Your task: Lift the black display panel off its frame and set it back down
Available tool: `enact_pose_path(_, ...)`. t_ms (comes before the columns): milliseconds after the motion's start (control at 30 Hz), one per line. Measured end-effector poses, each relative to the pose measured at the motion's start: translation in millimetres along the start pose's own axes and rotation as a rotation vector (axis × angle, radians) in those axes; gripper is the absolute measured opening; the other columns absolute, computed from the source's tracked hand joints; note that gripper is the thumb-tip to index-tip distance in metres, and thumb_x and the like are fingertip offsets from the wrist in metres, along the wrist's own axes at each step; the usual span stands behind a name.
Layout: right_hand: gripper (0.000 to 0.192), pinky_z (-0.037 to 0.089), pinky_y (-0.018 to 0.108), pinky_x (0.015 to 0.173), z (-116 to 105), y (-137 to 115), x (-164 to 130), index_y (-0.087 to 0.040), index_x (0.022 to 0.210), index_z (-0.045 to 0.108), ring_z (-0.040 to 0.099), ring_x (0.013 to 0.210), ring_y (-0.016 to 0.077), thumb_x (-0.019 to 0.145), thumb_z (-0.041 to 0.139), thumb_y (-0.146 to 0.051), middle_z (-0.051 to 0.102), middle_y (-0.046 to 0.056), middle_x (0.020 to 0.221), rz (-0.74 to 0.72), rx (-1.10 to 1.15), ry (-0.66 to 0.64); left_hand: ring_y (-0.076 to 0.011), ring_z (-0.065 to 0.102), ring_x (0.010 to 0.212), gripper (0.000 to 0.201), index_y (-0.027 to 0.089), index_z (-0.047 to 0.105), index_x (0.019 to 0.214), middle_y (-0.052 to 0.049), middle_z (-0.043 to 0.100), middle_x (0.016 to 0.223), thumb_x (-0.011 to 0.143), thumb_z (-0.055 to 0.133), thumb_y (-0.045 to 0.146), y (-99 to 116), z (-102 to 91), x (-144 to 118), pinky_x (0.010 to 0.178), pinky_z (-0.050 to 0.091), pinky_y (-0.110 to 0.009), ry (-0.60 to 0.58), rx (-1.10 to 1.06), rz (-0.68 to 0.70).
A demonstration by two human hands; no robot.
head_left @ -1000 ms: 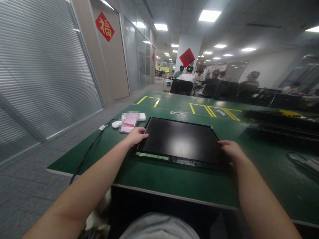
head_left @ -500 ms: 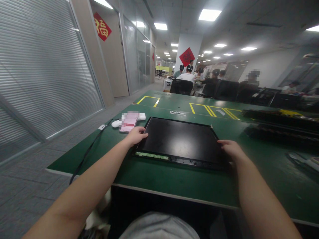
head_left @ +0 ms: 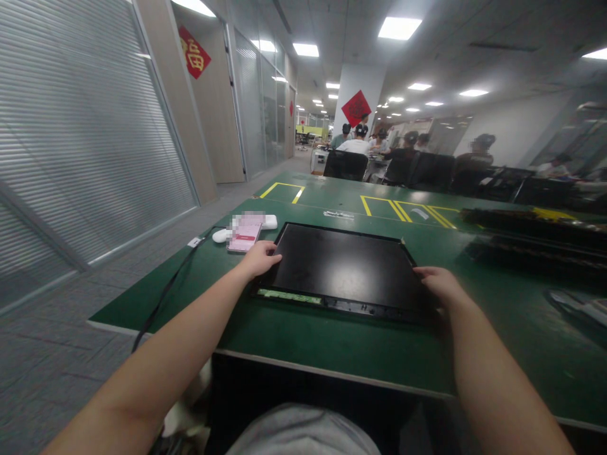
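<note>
Counter: big green-topped counter (head_left: 332,341) with yellow tape boxes marked on it toward the far side, takes up most of the view.
Panel: flat black rectangular display panel (head_left: 344,265) lying face-flat on the counter right in front of the person, a thin green circuit strip (head_left: 289,296) running along its near-left edge.
Dark stacks: long dark flat units (head_left: 535,240) piled on the counter off to the right, well apart from the panel, too blurry to say more.
Left hand: left hand (head_left: 260,258) sits on the panel's left edge, fingers curled over the rim, so the grip is holding that side of the panel.
Right hand: right hand (head_left: 439,284) is on the panel's right edge near the front corner, fingers bent down against the side. Looks like it's got hold of the edge too, though the fingertips are hidden behind the hand.
Phone: pink smartphone (head_left: 245,235) lying flat on the counter just beyond the left hand, near it but not touching.
White bits: small white oval gadget (head_left: 220,236) just left of the phone and another white rounded piece (head_left: 270,222) behind it.
Cable: black cable (head_left: 165,291) runs off the counter's left edge down toward the grey floor.
Background: people seated at desks far behind, red diamond sign (head_left: 356,108) on a pillar.
</note>
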State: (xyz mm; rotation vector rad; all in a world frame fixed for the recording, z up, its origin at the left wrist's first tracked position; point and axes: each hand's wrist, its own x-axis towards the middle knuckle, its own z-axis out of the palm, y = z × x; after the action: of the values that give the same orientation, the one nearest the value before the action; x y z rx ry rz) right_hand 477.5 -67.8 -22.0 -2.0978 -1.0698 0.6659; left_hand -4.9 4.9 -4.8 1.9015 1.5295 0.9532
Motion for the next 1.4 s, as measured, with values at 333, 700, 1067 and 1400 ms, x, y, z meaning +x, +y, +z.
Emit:
enact_pose_path(333, 0.055, 0.048, 0.025, 0.059, -1.1, -11.5, -10.1, -0.013, 0.115, 0.074, 0.065, 0.068, 0.017, 0.067, 0.052, 0.002, 0.076, 0.01, 0.096, 0.029, -0.033, 0.014, -0.0351, 0.06, 0.116, 0.016, 0.021, 0.075, 0.077, -0.011, 0.07, 0.115, 0.069, 0.069, 0.033, 3.0, -2.2, -1.4, 0.099, 0.047, -0.039, -0.012, 0.16, 0.023)
enact_pose_path(700, 0.053, 0.051, 0.027, 0.066, 0.8, -6.7, -6.8, -0.015, 0.109, 0.077, 0.068, 0.077, 0.0198, 0.064, 0.056, 0.002, 0.075, 0.011, 0.1, 0.02, -0.01, 0.042, -0.0317, 0.053, 0.127, 0.053, 0.014, 0.067, 0.126, -0.016, 0.057, 0.133, 0.079, 0.063, 0.039, 0.5, 0.7, -4.0, 0.113, 0.036, -0.04, -0.091, 0.313, 0.099)
enact_pose_path(1067, 0.051, 0.047, 0.026, 0.062, 1.4, -8.7, -8.7, -0.015, 0.108, 0.077, 0.065, 0.07, 0.0182, 0.065, 0.056, 0.0, 0.075, 0.011, 0.096, 0.008, -0.082, 0.084, -0.0354, 0.045, 0.135, 0.062, 0.021, 0.065, 0.129, -0.014, 0.048, 0.146, 0.077, 0.07, 0.055, 6.1, -17.8, -11.7, 0.113, 0.035, -0.047, -0.307, 0.339, 0.402)
enact_pose_path(1400, 0.047, 0.045, 0.025, 0.059, 2.5, -3.1, -3.1, -0.016, 0.109, 0.077, 0.064, 0.068, 0.0174, 0.068, 0.057, -0.003, 0.075, 0.01, 0.09, -0.017, -0.129, 0.083, -0.034, 0.044, 0.136, 0.068, 0.025, 0.064, 0.13, -0.013, 0.046, 0.149, 0.069, 0.082, 0.05, 16.0, -24.7, -19.9, 0.112, 0.037, -0.046, -0.48, 0.281, 0.458)
